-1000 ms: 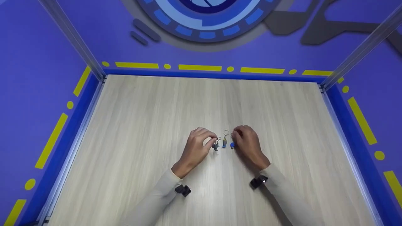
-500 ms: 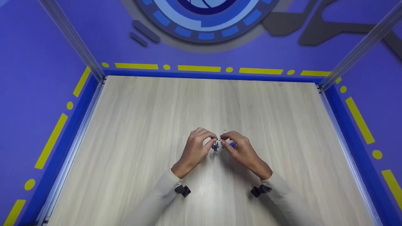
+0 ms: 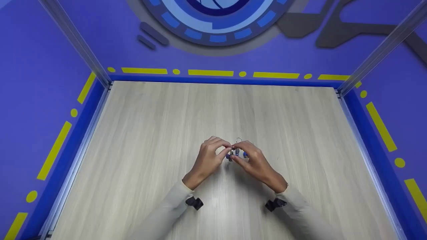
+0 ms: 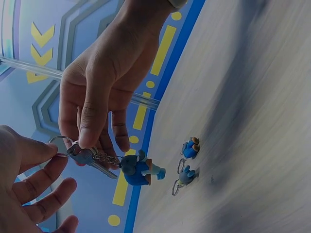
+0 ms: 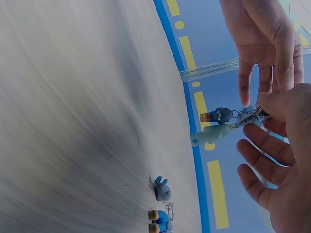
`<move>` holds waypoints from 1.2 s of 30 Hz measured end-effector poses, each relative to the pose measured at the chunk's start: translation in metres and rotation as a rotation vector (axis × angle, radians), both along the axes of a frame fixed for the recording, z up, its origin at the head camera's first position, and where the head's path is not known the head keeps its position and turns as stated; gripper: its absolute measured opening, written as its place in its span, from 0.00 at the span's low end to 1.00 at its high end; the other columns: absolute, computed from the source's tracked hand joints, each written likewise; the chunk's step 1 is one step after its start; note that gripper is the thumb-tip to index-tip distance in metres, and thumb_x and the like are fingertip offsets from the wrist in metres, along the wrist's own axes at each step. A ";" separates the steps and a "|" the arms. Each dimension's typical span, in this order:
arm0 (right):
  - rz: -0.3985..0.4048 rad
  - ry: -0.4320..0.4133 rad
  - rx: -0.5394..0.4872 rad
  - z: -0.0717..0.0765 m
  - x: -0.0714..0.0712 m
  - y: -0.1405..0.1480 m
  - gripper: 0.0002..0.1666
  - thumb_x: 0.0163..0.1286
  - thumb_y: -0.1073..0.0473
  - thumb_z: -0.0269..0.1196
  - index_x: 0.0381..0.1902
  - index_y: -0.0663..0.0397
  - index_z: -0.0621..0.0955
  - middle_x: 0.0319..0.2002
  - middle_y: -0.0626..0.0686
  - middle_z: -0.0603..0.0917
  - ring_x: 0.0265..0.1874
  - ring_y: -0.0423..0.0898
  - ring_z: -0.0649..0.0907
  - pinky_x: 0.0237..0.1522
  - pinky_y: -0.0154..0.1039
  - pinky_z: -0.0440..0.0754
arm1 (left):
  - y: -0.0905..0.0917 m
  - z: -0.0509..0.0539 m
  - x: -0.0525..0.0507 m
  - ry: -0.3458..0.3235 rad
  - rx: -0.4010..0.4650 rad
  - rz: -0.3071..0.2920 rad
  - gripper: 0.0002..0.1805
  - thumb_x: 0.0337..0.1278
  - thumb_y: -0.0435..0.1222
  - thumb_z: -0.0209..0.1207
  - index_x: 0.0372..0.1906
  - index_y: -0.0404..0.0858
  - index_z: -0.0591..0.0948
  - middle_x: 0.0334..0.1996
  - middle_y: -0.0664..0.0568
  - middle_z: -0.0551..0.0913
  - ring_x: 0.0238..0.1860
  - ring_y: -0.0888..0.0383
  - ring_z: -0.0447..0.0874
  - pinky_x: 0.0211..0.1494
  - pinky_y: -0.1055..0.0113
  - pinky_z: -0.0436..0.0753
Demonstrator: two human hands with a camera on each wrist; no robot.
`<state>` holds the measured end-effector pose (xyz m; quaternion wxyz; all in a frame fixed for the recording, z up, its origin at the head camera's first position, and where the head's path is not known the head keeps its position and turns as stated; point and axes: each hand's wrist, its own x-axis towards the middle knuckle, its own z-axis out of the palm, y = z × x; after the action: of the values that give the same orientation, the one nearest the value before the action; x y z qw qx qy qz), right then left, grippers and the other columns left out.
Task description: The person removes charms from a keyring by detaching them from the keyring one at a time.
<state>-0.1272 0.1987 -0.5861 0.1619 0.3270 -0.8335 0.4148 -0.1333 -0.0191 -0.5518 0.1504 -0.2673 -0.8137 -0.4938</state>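
My left hand pinches a metal key ring between thumb and index finger. Close beside it, my right hand has its thumb and a finger at the head of a metal key on that ring. From the ring, on short chains, hang a blue figure charm with a grey head and a pale green figure charm. The exact contact of the right fingertips is partly hidden. Beneath, on the table, lie a grey keychain figure and a blue keychain figure.
A pale wood-grain table spreads around the hands. Blue printed panels with yellow marks enclose its back and sides, and metal posts stand at the rear corners.
My right hand has moved left from the blue keychain figure on the table to meet the left hand at the key ring. The left hand has hardly moved.
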 end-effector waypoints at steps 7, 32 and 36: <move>0.030 0.006 -0.097 -0.001 -0.001 0.000 0.20 0.66 0.71 0.79 0.53 0.58 0.87 0.48 0.52 0.89 0.48 0.51 0.88 0.55 0.38 0.85 | 0.000 -0.001 0.000 0.004 0.006 0.003 0.06 0.64 0.27 0.75 0.38 0.42 0.91 0.37 0.57 0.92 0.44 0.57 0.88 0.52 0.52 0.84; -0.087 -0.106 -0.345 0.028 0.016 -0.009 0.09 0.67 0.83 0.69 0.36 0.68 0.87 0.35 0.59 0.89 0.37 0.45 0.85 0.48 0.29 0.81 | -0.003 -0.002 0.000 -0.064 0.014 -0.025 0.03 0.70 0.29 0.71 0.39 0.40 0.91 0.37 0.55 0.92 0.45 0.55 0.88 0.53 0.54 0.85; -0.070 -0.138 -0.403 0.038 0.020 -0.013 0.08 0.69 0.83 0.67 0.36 0.70 0.86 0.34 0.61 0.88 0.38 0.42 0.85 0.48 0.29 0.82 | -0.003 -0.002 0.000 -0.086 0.006 -0.049 0.02 0.72 0.30 0.71 0.41 0.38 0.91 0.39 0.53 0.92 0.46 0.54 0.89 0.54 0.54 0.85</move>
<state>-0.1076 0.1860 -0.5485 0.1810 0.2299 -0.7535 0.5888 -0.1330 -0.0224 -0.5536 0.1040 -0.2652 -0.8112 -0.5106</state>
